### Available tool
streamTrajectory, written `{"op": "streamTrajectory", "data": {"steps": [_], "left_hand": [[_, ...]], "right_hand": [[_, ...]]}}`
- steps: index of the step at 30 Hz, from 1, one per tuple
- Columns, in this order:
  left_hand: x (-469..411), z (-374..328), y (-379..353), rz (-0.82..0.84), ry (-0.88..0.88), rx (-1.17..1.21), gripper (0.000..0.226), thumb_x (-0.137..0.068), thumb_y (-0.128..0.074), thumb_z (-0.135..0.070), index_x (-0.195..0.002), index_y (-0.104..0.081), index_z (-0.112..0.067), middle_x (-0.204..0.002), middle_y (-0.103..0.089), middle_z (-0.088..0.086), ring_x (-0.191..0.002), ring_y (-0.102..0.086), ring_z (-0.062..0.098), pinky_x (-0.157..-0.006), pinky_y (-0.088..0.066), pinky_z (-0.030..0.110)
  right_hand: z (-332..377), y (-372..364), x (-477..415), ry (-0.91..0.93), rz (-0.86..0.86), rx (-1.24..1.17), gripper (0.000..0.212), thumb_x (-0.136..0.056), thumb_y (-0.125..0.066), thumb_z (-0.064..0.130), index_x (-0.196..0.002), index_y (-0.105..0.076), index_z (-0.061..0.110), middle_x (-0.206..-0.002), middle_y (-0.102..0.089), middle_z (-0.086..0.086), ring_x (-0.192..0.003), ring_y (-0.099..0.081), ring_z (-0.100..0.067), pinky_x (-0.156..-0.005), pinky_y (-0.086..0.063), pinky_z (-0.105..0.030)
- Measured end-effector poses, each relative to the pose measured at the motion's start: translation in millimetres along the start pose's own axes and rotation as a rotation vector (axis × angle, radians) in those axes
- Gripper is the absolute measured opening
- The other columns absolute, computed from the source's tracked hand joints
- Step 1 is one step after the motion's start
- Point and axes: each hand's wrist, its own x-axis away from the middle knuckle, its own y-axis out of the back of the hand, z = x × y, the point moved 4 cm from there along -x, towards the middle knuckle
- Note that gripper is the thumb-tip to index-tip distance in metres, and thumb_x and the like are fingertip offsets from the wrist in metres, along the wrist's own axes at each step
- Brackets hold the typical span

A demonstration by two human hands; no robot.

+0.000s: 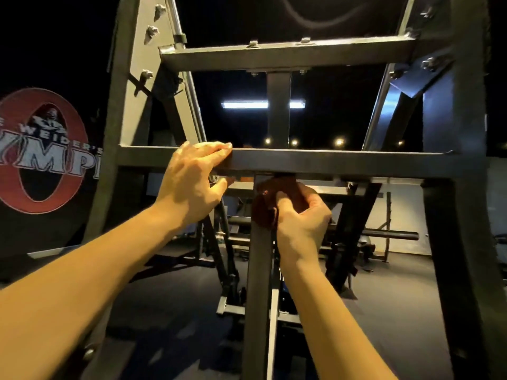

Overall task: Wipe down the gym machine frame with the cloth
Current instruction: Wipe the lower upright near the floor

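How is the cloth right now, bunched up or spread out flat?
Bunched up. The dark red cloth is wadded in the right hand, against the upright post just below the crossbar.

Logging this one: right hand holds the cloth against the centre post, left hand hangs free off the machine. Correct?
Not quite. The head view shows the left hand gripping the crossbar, fingers over its top. The right hand does hold the cloth against the centre post.
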Motion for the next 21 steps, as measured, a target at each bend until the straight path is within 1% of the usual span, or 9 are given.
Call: {"op": "streamTrajectory", "data": {"steps": [2,6,8,12,13,15,17,19,21], "left_hand": [[0.8,-1.5,-0.4,-0.014,0.023,0.013,0.062,-0.086,-0.061,-0.032,-0.144,-0.056,-0.012,-0.144,-0.059,0.007,-0.137,-0.049,0.027,-0.123,-0.024,0.054],[6.4,-3.2,-4.2,-0.035,0.056,-0.030,0.063,-0.087,-0.070,-0.024,-0.147,-0.053,-0.013,-0.148,-0.055,0.007,-0.140,-0.046,0.026,-0.124,-0.023,0.055],[6.5,-6.3,-5.6,0.003,0.058,-0.065,0.069,-0.089,-0.072,-0.022,-0.152,-0.046,-0.015,-0.155,-0.048,0.005,-0.146,-0.039,0.025,-0.125,-0.019,0.053],[9.7,-24.4,6.1,0.090,0.172,-0.069,0.069,-0.093,-0.068,-0.025,-0.156,-0.039,-0.018,-0.163,-0.036,0.002,-0.153,-0.028,0.020,-0.128,-0.011,0.047],[16.6,-34.2,8.8,0.092,0.218,-0.038,0.067,-0.094,-0.068,-0.026,-0.155,-0.041,-0.018,-0.162,-0.038,0.002,-0.152,-0.029,0.019,-0.128,-0.013,0.047],[41.1,-56.6,10.2,0.059,0.298,0.064,0.062,-0.093,-0.070,-0.024,-0.150,-0.049,-0.018,-0.156,-0.048,0.002,-0.147,-0.039,0.019,-0.125,-0.024,0.050],[70.6,-79.4,8.4,0.001,0.303,0.120,0.050,-0.091,-0.072,-0.023,-0.140,-0.061,-0.019,-0.143,-0.060,0.000,-0.136,-0.050,0.016,-0.116,-0.039,0.050],[89.2,-94.4,1.4,0.007,0.299,0.154,0.036,-0.091,-0.073,-0.026,-0.126,-0.070,-0.020,-0.125,-0.065,-0.005,-0.119,-0.058,0.010,-0.105,-0.049,0.042],[94.3,-101.1,-10.7,0.100,0.316,0.217,0.031,-0.093,-0.071,-0.029,-0.122,-0.072,-0.019,-0.113,-0.066,-0.008,-0.106,-0.062,0.006,-0.096,-0.055,0.035]], "right_hand": [[-0.1,-0.1,-3.6,0.110,0.010,0.063,0.036,-0.097,-0.068,0.023,-0.132,-0.062,0.017,-0.122,-0.066,-0.001,-0.116,-0.062,-0.016,-0.097,-0.058,-0.035],[0.0,3.7,-8.4,0.255,0.112,0.193,0.027,-0.096,-0.067,0.024,-0.121,-0.066,0.015,-0.115,-0.066,0.000,-0.113,-0.061,-0.021,-0.093,-0.059,-0.044],[-1.4,13.3,-3.8,0.271,0.209,0.250,0.021,-0.095,-0.066,0.021,-0.116,-0.065,0.021,-0.112,-0.065,0.003,-0.112,-0.060,-0.020,-0.092,-0.059,-0.044],[-5.2,40.6,14.9,0.182,0.519,0.341,0.015,-0.092,-0.069,0.013,-0.102,-0.072,0.023,-0.095,-0.070,0.015,-0.094,-0.066,-0.003,-0.090,-0.060,-0.039],[-6.2,46.9,17.6,0.156,0.546,0.334,0.013,-0.092,-0.069,0.012,-0.101,-0.074,0.020,-0.093,-0.072,0.013,-0.092,-0.066,-0.003,-0.090,-0.060,-0.038],[-6.2,54.8,20.2,0.151,0.504,0.290,0.015,-0.092,-0.070,0.012,-0.105,-0.074,0.018,-0.095,-0.072,0.010,-0.094,-0.066,-0.003,-0.090,-0.059,-0.035],[-6.9,52.9,23.9,0.172,0.456,0.266,0.023,-0.093,-0.070,0.011,-0.115,-0.070,0.017,-0.105,-0.071,0.007,-0.101,-0.065,-0.004,-0.094,-0.057,-0.032],[-13.9,46.2,27.6,0.145,0.457,0.236,0.031,-0.093,-0.069,0.006,-0.122,-0.065,0.014,-0.113,-0.069,0.002,-0.108,-0.063,-0.008,-0.098,-0.055,-0.030],[-24.0,41.9,28.0,0.097,0.464,0.173,0.032,-0.093,-0.067,0.003,-0.124,-0.062,0.010,-0.115,-0.067,-0.001,-0.109,-0.063,-0.011,-0.097,-0.054,-0.024]]}}
